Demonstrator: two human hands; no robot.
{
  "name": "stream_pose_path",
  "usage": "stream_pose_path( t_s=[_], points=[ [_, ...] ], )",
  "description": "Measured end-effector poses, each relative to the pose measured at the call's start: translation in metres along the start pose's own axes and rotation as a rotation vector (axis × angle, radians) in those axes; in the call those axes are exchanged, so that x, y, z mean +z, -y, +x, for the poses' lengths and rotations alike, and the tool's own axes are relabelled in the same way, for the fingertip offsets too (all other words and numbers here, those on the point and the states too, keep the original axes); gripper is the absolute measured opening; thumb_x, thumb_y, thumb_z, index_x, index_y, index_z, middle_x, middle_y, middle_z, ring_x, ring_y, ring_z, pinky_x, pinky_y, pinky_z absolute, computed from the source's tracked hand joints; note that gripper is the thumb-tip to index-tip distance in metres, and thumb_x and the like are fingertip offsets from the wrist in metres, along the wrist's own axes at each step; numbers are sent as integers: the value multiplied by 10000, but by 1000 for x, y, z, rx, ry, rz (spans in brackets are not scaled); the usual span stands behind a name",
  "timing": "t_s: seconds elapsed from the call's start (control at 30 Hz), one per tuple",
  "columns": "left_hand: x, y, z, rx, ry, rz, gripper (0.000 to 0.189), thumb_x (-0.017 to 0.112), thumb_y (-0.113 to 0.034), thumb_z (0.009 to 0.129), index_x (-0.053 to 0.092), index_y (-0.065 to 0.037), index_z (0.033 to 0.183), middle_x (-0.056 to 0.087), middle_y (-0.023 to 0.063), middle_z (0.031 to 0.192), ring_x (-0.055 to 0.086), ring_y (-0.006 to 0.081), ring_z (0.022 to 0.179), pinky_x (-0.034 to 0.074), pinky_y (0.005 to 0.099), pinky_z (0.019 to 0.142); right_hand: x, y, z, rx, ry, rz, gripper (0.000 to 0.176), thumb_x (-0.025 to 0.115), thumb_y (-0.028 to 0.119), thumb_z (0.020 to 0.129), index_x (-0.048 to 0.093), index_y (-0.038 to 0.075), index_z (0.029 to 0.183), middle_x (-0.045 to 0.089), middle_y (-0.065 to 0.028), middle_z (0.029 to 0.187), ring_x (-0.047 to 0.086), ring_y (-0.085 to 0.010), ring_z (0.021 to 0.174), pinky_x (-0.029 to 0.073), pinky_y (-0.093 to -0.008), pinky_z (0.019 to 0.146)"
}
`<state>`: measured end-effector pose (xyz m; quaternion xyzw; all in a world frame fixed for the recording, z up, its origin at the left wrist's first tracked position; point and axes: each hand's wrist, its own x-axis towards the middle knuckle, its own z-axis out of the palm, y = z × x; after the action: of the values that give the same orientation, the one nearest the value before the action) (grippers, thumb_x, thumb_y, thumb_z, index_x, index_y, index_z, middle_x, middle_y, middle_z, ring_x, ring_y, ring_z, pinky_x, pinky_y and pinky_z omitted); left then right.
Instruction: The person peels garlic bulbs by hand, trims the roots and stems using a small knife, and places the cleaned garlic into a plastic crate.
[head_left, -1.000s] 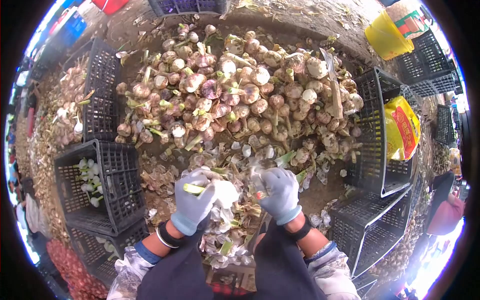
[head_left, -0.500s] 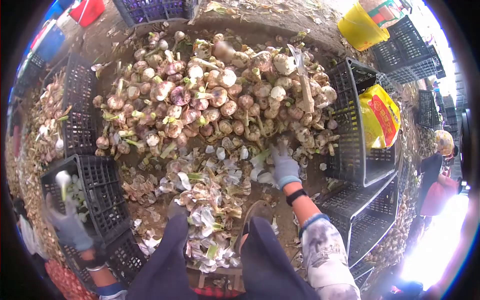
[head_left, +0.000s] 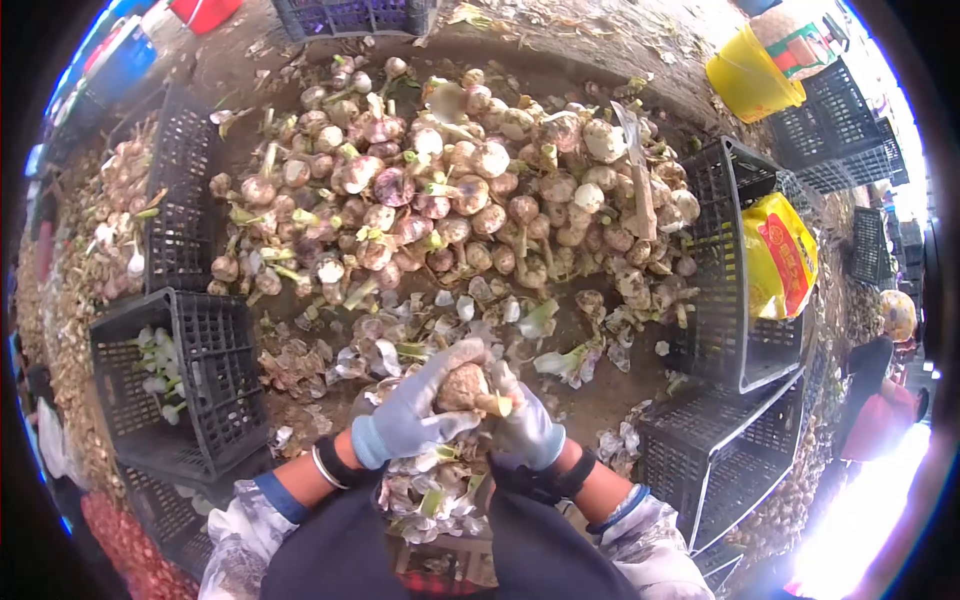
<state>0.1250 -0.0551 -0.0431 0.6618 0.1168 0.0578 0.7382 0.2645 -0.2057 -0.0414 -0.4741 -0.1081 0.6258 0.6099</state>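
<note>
Both my hands, in grey gloves, meet in front of my lap above the loose skins. My left hand (head_left: 428,398) wraps round a brown-skinned garlic bulb (head_left: 463,388), whose cut stem points to the lower right. Against the bulb's right side, my right hand (head_left: 525,425) grips with bent fingers; its fingertips are slightly blurred. Just ahead lies a broad heap of unpeeled garlic bulbs (head_left: 440,205). A knife with a wooden handle (head_left: 640,190) rests on the heap's right part. Several pale, peeled garlic bulbs (head_left: 160,375) lie in the black crate (head_left: 215,385) at my left.
Black crates (head_left: 700,270) stand on the right, one with a yellow bag (head_left: 778,255) in it. A yellow bucket (head_left: 752,75) is at the back right, a red bucket (head_left: 203,12) at the back left. Papery garlic skins (head_left: 440,500) cover the ground between my legs. Another person (head_left: 870,390) is at far right.
My left hand has come from the left crate, where a white bulb was above its fingers, to the middle. My right hand has drawn back from the heap, and both now hold a garlic bulb.
</note>
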Motion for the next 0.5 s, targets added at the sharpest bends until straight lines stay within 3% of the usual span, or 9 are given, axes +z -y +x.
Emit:
stream_pose_path(
  t_s=[0.03, 0.07, 0.1, 0.17, 0.23, 0.27, 0.3, 0.43, 0.5],
  points=[
    [4, 4, -5, -18, -106, -118, 760, 778, -152, 838, 359, -8, 1456, 502, 123, 1372, 487, 215, 1275, 387, 353, 1085, -9, -2, -2, -176, 22, -341, 659, 506, 581, 978, 538, 23, 1327, 658, -52, 1097, 656, -106, 850, 546, -258, 690],
    [8, 8, -10, -35, -214, -239, 747, 807, -152, 812, 398, -3, 1419, 541, 103, 1306, 514, 184, 1225, 417, 339, 1051, -18, -6, 0, -84, -7, -306, 626, 555, 528, 974, 533, 17, 1335, 643, -49, 1130, 635, -100, 915, 533, -253, 738],
    [7, 7, -10, -37, -269, -100, 755, 832, -166, 779, 421, -5, 1391, 545, 103, 1280, 523, 192, 1202, 426, 343, 1037, -20, -2, 4, 8, -39, -268, 600, 604, 476, 970, 528, 11, 1342, 628, -45, 1162, 614, -95, 980, 520, -248, 786],
    [4, 3, -9, -45, -369, 175, 770, 884, -194, 713, 467, -9, 1334, 551, 104, 1226, 542, 208, 1157, 443, 351, 1009, -8, 1, -1, -95, -101, -213, 565, 666, 390, 948, 528, 4, 1336, 629, -49, 1155, 595, -94, 1003, 502, -249, 845],
    [8, -9, -3, 40, -369, 407, 834, 904, -256, 659, 475, -19, 1334, 534, 151, 1232, 554, 300, 1140, 462, 399, 981, 19, 18, -4, -176, -129, -68, 533, 749, 243, 897, 533, -4, 1317, 632, -50, 1148, 578, -100, 1009, 473, -262, 927],
    [11, -17, -1, 87, -369, 525, 866, 915, -286, 632, 479, -25, 1333, 525, 174, 1235, 560, 347, 1132, 472, 423, 967, 17, 11, 1, -251, -159, -262, 516, 753, 258, 895, 546, -5, 1289, 630, -44, 1158, 582, -100, 1012, 484, -268, 910],
    [12, -23, -1, 95, -329, 570, 855, 911, -274, 622, 484, -36, 1323, 509, 201, 1241, 546, 391, 1128, 466, 448, 969, 20, 6, 3, -194, -183, -190, 471, 752, 242, 898, 572, -6, 1256, 634, -49, 1164, 587, -99, 1015, 489, -271, 907],
    [10, -21, -8, 74, -342, 573, 878, 915, -270, 597, 483, -23, 1320, 516, 201, 1221, 543, 387, 1133, 460, 453, 964, 30, 2, 2, -54, -213, 30, 340, 723, 166, 922, 636, -13, 1197, 649, -71, 1190, 603, -106, 1038, 499, -277, 914],
    [9, -18, -8, 76, -381, 508, 864, 928, -316, 585, 523, -14, 1286, 545, 169, 1192, 563, 343, 1108, 454, 418, 972, 35, 11, -2, -78, -187, -3, 311, 700, 122, 933, 645, -15, 1206, 653, -76, 1202, 605, -109, 1049, 496, -276, 929]
  ],
)
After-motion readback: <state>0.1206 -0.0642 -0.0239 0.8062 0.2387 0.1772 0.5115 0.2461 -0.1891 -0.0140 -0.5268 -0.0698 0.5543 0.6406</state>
